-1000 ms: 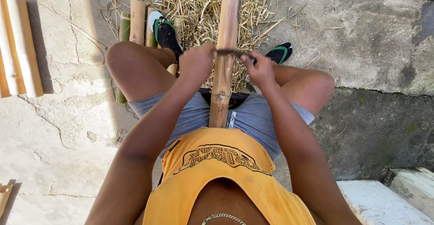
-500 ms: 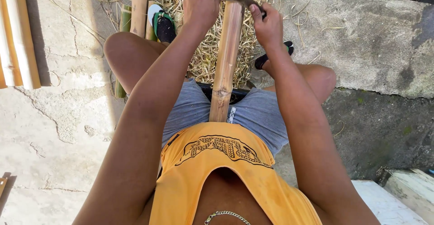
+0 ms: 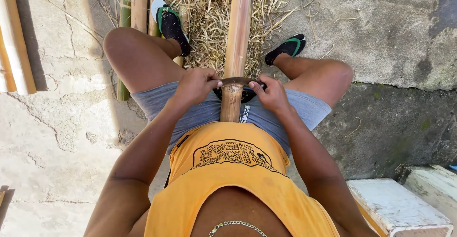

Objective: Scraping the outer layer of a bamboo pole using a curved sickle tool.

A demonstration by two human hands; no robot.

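Note:
A long bamboo pole [image 3: 239,32] runs away from me between my knees, its near end resting against my lap. Across it lies a curved dark metal blade [image 3: 236,81]. My left hand [image 3: 197,84] grips the blade's left end and my right hand [image 3: 270,93] grips its right end, both fists closed, close to my body. Pale shavings [image 3: 204,18] cover the ground under the pole. My feet wear black sandals with green straps, one sandal [image 3: 172,24] at the left and one sandal [image 3: 287,47] at the right.
Split bamboo slats [image 3: 14,42] lie on the cracked concrete at the far left. More bamboo pieces [image 3: 138,8] lie beside my left leg. A white painted block [image 3: 395,203] sits at the lower right. A darker damp concrete step [image 3: 404,123] is at the right.
Both hands have drawn the blade back along the pole, from far out near its upper part toward my lap. One second ago they were at mid-pole, then pushed out.

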